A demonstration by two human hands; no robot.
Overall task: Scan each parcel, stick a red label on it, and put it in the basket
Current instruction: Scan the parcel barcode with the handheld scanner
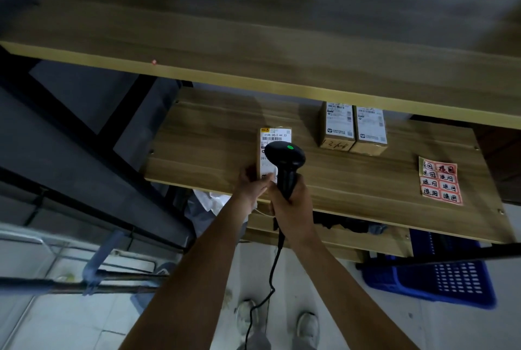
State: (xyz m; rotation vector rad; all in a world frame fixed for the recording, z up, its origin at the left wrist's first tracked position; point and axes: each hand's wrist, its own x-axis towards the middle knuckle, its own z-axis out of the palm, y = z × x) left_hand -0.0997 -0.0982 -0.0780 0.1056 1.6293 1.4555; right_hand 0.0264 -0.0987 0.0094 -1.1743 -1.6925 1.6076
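Head view — left hand (pixel 253 184) gripping parcel (pixel 273 149) near shelf (pixel 352 180) front edge, right hand (pixel 293 197) round scanner (pixel 284 163) — bare board either side.

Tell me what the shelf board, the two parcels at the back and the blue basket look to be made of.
Shelf board: seemingly wood-grain laminate, matt, with a pale edge band.
Two parcels: brown cardboard, dull, bearing white printed paper labels.
Blue basket: likely moulded plastic, slightly glossy, with a perforated grid wall.
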